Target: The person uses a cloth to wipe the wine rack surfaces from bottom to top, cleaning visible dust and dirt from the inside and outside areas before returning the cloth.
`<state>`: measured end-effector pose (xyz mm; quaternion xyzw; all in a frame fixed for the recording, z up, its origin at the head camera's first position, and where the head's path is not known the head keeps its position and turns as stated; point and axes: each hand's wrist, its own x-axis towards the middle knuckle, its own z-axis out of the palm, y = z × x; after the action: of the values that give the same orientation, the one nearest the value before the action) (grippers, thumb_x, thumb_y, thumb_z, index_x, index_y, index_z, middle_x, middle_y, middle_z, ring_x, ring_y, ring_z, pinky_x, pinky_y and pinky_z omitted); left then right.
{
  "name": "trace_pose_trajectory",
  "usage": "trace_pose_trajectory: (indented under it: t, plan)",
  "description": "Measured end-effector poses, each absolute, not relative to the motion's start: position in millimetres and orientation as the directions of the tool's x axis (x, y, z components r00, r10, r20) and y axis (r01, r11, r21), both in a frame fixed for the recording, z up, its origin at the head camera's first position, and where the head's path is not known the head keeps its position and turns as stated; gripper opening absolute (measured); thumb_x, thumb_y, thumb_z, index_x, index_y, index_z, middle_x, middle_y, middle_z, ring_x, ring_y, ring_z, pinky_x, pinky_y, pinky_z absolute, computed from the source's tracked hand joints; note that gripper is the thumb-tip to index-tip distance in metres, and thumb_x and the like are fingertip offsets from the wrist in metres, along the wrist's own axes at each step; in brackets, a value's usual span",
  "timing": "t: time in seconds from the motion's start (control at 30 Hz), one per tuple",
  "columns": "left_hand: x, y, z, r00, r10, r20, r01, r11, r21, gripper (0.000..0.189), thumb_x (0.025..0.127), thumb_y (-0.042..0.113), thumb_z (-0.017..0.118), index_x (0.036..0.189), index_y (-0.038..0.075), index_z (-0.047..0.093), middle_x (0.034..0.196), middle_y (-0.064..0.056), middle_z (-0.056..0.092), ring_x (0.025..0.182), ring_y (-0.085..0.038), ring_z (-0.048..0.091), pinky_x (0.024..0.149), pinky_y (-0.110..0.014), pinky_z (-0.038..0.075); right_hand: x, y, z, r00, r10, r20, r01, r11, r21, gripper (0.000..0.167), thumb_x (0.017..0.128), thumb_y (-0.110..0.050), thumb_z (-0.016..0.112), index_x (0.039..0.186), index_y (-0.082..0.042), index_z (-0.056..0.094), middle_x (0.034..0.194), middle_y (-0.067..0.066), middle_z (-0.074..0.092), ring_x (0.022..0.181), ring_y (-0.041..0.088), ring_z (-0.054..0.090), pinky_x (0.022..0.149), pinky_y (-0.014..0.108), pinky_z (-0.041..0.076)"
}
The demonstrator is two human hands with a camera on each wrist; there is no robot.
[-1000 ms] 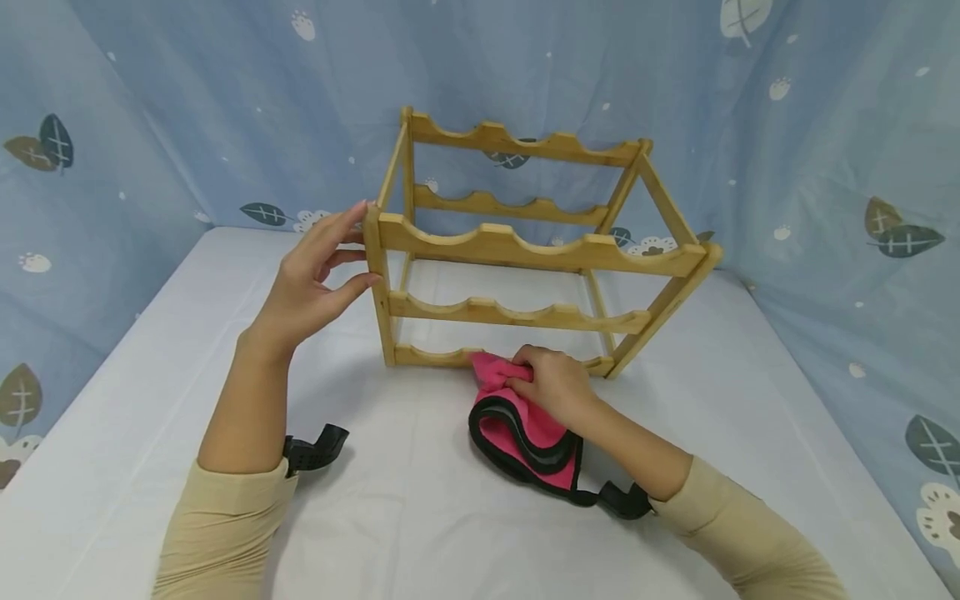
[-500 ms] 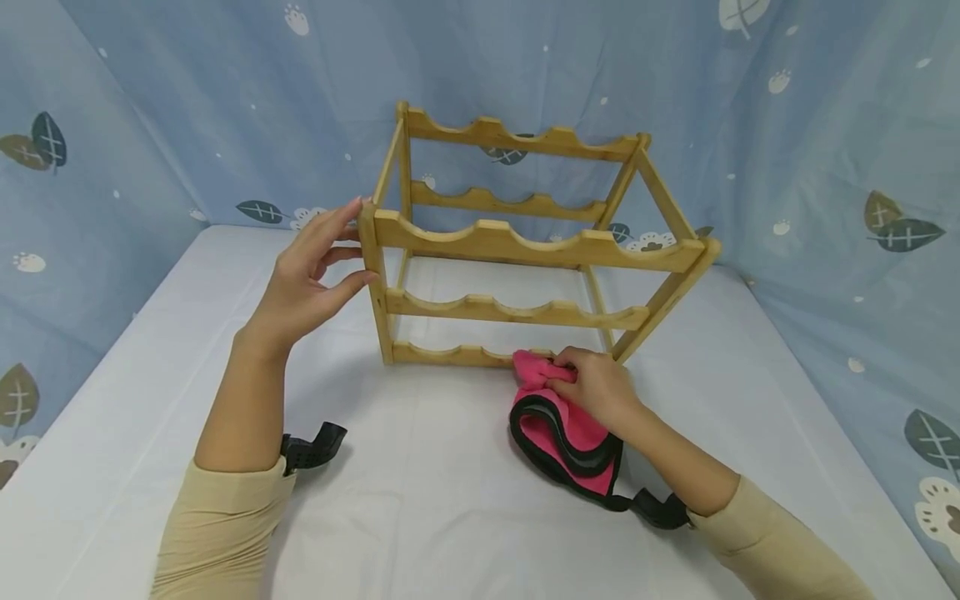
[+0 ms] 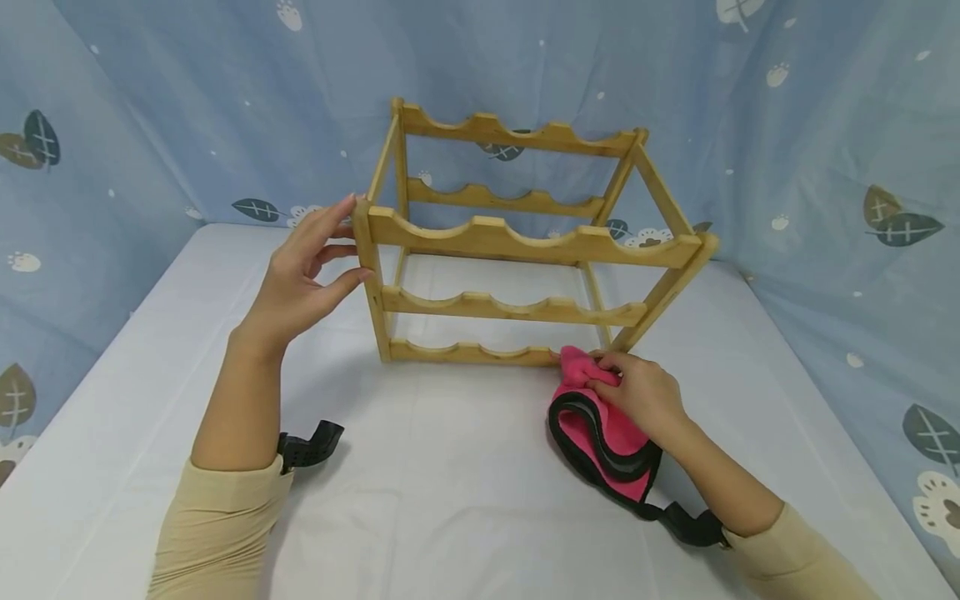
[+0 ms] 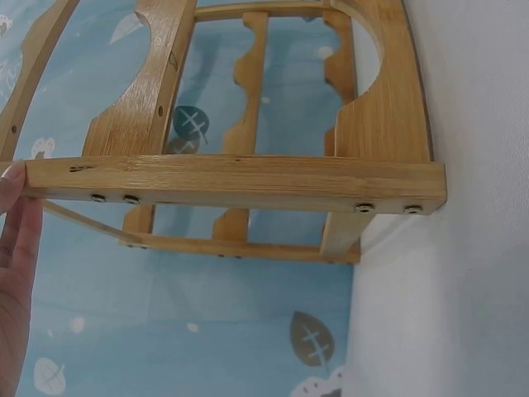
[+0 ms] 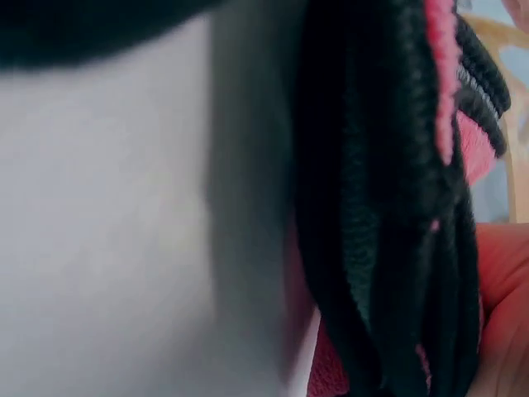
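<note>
A wooden wine rack [image 3: 495, 237] with scalloped rails stands on the white-covered table in the head view. My left hand [image 3: 296, 279] holds its front left post near the top, thumb in front and fingers behind. The left wrist view has that post [image 4: 231, 178] running across, fingertips at one end. At the rack's bottom rail, toward the right end, my right hand [image 3: 645, 396] pinches a bunched pink cloth [image 3: 630, 423] with black edging. Folds of the cloth [image 5: 397, 248] fill much of the right wrist view, and part of the rail's right end is hidden behind the hand.
Black camera mounts sit on both wrists, the left mount [image 3: 311, 446] above the table and the right mount [image 3: 690, 525] close to the cloth's lower corner. A blue leaf-patterned curtain [image 3: 225, 100] hangs behind and beside the white table [image 3: 450, 483].
My right hand has slid right along the bottom rail with the pink cloth, from its middle to near the right post. My left hand keeps its hold; the view has shifted slightly.
</note>
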<state>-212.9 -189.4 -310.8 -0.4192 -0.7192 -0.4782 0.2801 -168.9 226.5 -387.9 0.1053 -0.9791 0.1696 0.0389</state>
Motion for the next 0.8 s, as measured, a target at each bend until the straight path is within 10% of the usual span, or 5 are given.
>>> trace_pose_trajectory:
  t: [0.8]
  plan:
    - [-213.0,-189.7,-311.6,-0.449,0.35,0.822,0.893,0.138,0.428,0.078,0.073,-0.022,0.066,0.143,-0.006,0.033,0.138,-0.01,0.044,0.116,-0.02,0.053,0.097,-0.025,0.049,-158.7,296.4,-391.4,-0.997,-0.072,0.024,-0.076,0.898,-0.433,0.026,0.083,-0.024,0.072,0.1,-0.006,0.064,0.067,0.003,0.058,0.062,0.017,0.049,0.049,0.027,0.038]
